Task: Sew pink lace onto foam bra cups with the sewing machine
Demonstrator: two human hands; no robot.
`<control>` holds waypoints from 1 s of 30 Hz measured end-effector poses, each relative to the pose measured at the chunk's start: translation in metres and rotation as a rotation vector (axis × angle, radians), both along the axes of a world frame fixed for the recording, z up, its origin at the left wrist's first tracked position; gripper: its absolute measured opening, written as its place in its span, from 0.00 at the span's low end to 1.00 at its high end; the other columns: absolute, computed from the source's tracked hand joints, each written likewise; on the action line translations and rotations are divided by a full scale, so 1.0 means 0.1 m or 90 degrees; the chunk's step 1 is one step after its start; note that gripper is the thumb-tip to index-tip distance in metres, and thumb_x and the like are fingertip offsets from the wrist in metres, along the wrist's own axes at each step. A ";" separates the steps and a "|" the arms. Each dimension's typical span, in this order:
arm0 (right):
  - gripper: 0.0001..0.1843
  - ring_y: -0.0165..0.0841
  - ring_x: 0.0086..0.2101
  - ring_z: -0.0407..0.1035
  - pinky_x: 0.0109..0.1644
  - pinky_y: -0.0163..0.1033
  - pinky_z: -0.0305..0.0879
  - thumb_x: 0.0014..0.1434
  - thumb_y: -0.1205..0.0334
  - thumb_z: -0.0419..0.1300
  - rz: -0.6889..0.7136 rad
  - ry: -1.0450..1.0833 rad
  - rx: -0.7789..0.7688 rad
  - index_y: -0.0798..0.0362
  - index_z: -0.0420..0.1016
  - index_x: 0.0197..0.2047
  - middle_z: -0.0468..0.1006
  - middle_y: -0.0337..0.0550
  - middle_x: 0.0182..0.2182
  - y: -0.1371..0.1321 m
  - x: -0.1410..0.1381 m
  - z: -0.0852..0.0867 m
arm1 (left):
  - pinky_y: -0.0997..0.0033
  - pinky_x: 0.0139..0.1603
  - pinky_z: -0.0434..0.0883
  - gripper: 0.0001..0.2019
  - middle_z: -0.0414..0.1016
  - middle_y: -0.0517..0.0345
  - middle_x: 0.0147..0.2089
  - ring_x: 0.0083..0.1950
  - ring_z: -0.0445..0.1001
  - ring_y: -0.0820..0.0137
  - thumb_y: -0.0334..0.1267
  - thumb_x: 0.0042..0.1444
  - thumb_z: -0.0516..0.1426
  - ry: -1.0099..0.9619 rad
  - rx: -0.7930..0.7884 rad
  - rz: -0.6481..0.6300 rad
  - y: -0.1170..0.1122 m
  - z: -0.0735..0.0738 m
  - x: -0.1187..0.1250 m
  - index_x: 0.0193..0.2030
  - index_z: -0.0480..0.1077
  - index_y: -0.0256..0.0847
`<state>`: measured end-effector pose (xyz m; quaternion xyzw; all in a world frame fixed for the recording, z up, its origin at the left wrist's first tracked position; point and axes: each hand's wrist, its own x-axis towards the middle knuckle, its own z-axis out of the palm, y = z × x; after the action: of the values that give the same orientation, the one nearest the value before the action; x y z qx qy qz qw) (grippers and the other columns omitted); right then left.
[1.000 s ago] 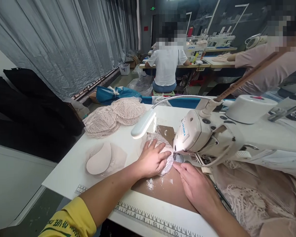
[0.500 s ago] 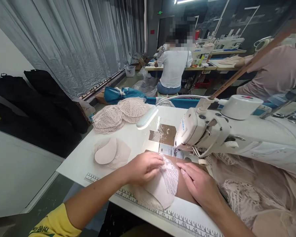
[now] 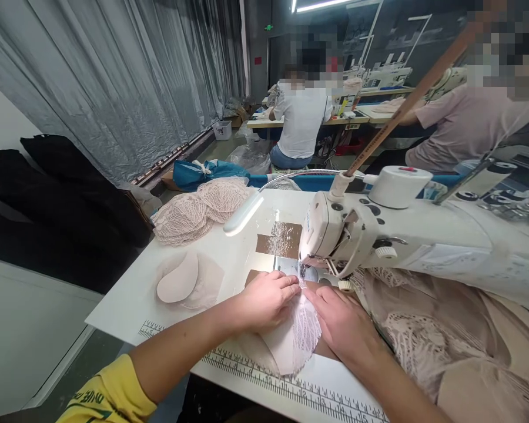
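Observation:
A pale lace cup piece [image 3: 307,329] with a smooth cream panel lies in front of the sewing machine [image 3: 339,232]. Its narrow top end is at the presser foot [image 3: 303,270]. My left hand [image 3: 271,299] rests on the piece's left side, fingers together and curled over the lace close to the foot. From the right, my right hand [image 3: 341,317] pinches the lace edge just below the foot, its fingertips almost meeting the left ones. The fingers partly cover the fabric edge there.
Stacked lace cups [image 3: 180,217] sit at the table's back left, near a lamp [image 3: 243,216]. A cream foam pad [image 3: 178,282] on sheer fabric lies left of my arm. Beige lace fabric [image 3: 423,329] is heaped at right. Two people work beyond the machine.
Both hands have brought the lace piece's top end up to the presser foot. My right fingers have closed in on the lace edge. The camera view has shifted slightly right.

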<state>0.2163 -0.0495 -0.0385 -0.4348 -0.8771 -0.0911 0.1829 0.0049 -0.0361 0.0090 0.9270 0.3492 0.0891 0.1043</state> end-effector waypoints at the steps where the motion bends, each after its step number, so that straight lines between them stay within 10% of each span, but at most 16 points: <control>1: 0.24 0.36 0.30 0.69 0.34 0.40 0.62 0.54 0.76 0.49 -0.009 -0.003 0.007 0.54 0.77 0.50 0.75 0.45 0.30 0.00 -0.01 0.00 | 0.56 0.50 0.70 0.22 0.67 0.47 0.61 0.53 0.68 0.57 0.38 0.59 0.52 0.012 0.007 0.003 0.01 0.00 0.00 0.59 0.65 0.34; 23: 0.20 0.33 0.28 0.73 0.31 0.38 0.67 0.59 0.71 0.47 -0.019 0.093 -0.069 0.56 0.78 0.47 0.80 0.43 0.32 0.02 -0.02 0.07 | 0.55 0.60 0.59 0.21 0.63 0.49 0.64 0.64 0.60 0.57 0.33 0.61 0.49 0.073 0.030 -0.097 0.33 -0.03 -0.16 0.61 0.62 0.35; 30: 0.18 0.34 0.34 0.75 0.36 0.38 0.71 0.61 0.69 0.47 -0.024 0.145 -0.112 0.54 0.77 0.44 0.80 0.45 0.39 0.01 0.06 0.04 | 0.63 0.46 0.64 0.09 0.74 0.50 0.42 0.44 0.69 0.63 0.37 0.58 0.53 0.006 0.004 -0.005 0.03 0.04 -0.13 0.40 0.72 0.37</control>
<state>0.2222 -0.0489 -0.0342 -0.4734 -0.8467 0.0329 0.2407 -0.0083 -0.0330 0.0132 0.9290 0.3458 0.0856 0.1004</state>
